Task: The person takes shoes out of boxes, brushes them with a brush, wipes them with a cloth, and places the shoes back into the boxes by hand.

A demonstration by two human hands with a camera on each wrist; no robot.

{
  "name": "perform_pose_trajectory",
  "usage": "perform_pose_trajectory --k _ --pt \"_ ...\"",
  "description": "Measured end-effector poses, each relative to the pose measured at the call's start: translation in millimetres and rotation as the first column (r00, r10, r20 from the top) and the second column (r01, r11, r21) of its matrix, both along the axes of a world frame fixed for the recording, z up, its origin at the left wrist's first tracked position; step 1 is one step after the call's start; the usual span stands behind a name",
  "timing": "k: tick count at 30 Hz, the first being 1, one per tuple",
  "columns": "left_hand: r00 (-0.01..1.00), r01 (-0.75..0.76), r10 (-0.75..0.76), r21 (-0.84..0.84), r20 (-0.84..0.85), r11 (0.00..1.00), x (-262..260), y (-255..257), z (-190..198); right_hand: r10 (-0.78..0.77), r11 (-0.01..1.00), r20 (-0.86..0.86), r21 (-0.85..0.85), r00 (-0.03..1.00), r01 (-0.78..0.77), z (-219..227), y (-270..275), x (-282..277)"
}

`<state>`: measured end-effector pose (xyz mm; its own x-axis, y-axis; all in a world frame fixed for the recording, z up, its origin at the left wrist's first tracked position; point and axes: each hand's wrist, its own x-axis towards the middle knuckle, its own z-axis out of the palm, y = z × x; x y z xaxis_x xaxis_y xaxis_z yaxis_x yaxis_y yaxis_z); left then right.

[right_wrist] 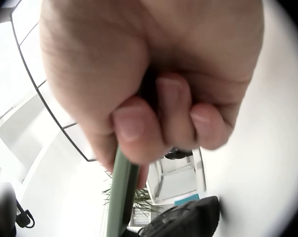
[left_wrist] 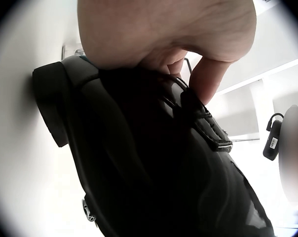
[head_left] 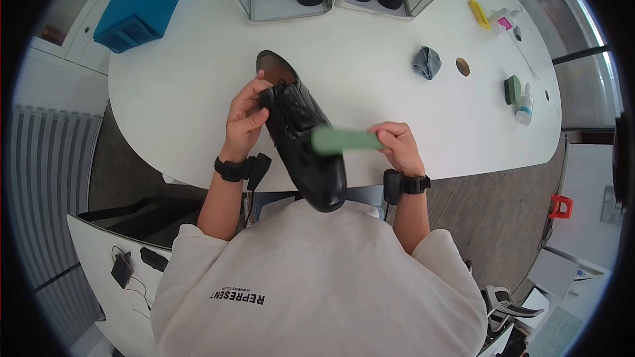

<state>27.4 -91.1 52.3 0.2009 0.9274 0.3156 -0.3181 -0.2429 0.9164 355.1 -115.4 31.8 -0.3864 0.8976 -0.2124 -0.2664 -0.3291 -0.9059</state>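
A black leather shoe (head_left: pixel 305 139) is tilted over the table's front edge, its toe toward the person and its heel end away. The left hand (head_left: pixel 246 119) grips it near the opening, thumb on the near side; the left wrist view shows this hand (left_wrist: pixel 168 34) over the shoe's dark upper (left_wrist: pixel 154 153). In the right hand (head_left: pixel 401 147) is a long green brush (head_left: pixel 347 140), blurred in the head view, its head overlapping the shoe's front upper. Curled fingers of the right hand (right_wrist: pixel 149 118) hold the brush's handle (right_wrist: pixel 120 192) in the right wrist view.
Two open white boxes (head_left: pixel 281 16) with dark shoes inside stand at the back. A blue bag (head_left: pixel 145 3) lies back left. On the right are a crumpled grey cloth (head_left: pixel 427 63), a second green brush (head_left: pixel 513 90), white bottles (head_left: pixel 524 107) and a yellow item (head_left: pixel 479 13).
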Motion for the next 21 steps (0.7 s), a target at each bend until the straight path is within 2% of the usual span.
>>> perform_pose_trajectory --k 1,2,4,5,8,9,11,13,14,15,17,18,19,20,21 --pt "1.000 0.001 -0.001 -0.009 0.009 1.000 -1 1 0 0.101 0.993 0.024 0.055 0.995 -0.102 4 1 1" --pt "1.000 0.001 0.000 -0.011 0.008 1.000 -1 0 0 0.101 0.993 0.023 0.053 0.995 -0.102 7 2 -1" --pt "1.000 0.015 -0.015 -0.013 0.015 1.000 0 0 1 -0.034 0.994 0.205 0.106 0.978 0.012 15 7 -4" --pt "1.000 0.018 -0.018 -0.013 0.016 1.000 1 0 1 -0.037 0.994 0.206 0.106 0.978 0.015 15 6 -2" --pt "1.000 -0.006 0.006 0.005 0.011 1.000 0 1 2 0.155 0.978 0.166 0.114 0.974 -0.175 12 8 6" --pt "0.999 -0.022 0.021 0.014 0.035 1.000 0 1 0 0.159 0.977 0.164 0.112 0.973 -0.179 9 9 2" --pt "0.997 -0.035 0.033 0.022 0.063 0.999 3 0 -7 -0.078 0.997 0.174 0.042 0.982 0.072 8 9 -15" --pt "0.963 -0.133 0.144 -0.063 0.229 0.989 7 -1 -12 -0.086 0.996 0.126 -0.011 0.988 0.088 2 12 -25" --pt "0.963 -0.134 0.144 -0.061 0.228 0.989 9 -1 -12 -0.094 0.993 0.072 -0.066 0.993 0.099 0 13 -28" --pt "0.968 -0.150 0.161 -0.073 0.194 0.986 12 -1 -12 -0.092 0.993 0.071 -0.068 0.993 0.096 -1 11 -29" --pt "0.970 -0.170 0.182 -0.085 0.160 0.982 15 -2 -10 0.129 0.990 0.129 0.044 0.983 -0.136 -1 7 -31" --pt "0.984 -0.162 0.164 -0.040 0.063 0.986 16 -2 -9 0.129 0.990 0.129 0.044 0.983 -0.136 -1 9 -35" --pt "0.988 -0.147 0.147 0.004 -0.034 0.989 18 -2 -7 0.048 0.998 0.061 0.024 0.997 -0.049 2 12 -42" --pt "0.986 -0.162 0.162 0.001 -0.037 0.987 20 -2 -5 -0.038 0.999 -0.006 -0.001 0.999 0.038 3 14 -45" --pt "0.986 -0.160 0.160 0.004 -0.036 0.987 20 -1 -6 -0.040 0.999 -0.005 0.002 0.999 0.040 3 14 -44"
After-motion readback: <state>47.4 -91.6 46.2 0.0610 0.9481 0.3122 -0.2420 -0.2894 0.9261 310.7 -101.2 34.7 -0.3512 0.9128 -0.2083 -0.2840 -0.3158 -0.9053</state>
